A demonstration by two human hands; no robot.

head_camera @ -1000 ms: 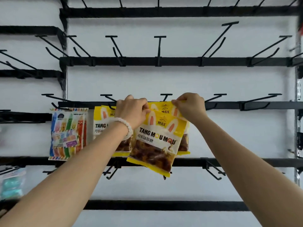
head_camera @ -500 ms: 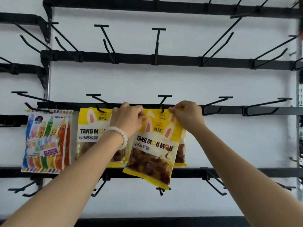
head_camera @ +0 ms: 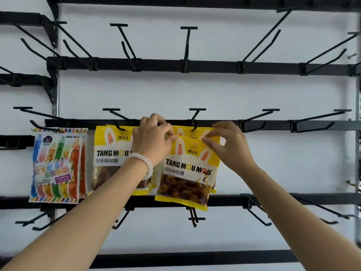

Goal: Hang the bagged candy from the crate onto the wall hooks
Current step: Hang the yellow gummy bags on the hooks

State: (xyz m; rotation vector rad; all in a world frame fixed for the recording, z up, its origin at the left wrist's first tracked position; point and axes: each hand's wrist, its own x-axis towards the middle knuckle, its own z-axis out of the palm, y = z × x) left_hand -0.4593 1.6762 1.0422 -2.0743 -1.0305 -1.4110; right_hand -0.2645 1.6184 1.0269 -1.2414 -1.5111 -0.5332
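At frame centre, a yellow candy bag (head_camera: 187, 173) printed "TANG MOU MOU" hangs tilted below the middle hook (head_camera: 195, 120), its top corners pinched by the left hand (head_camera: 154, 141) and right hand (head_camera: 228, 145). Another yellow bag (head_camera: 111, 157) hangs just left; a "PENCIL" bag (head_camera: 58, 165) farther left. Bare hooks (head_camera: 259, 120) stand right.

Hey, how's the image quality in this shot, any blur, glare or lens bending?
Head view: even, soft light, no glare on the yellow candy bag; its print reads sharply. Wide-angle bending bows the black rails near the edges. The rainbow bag at left looks slightly soft.
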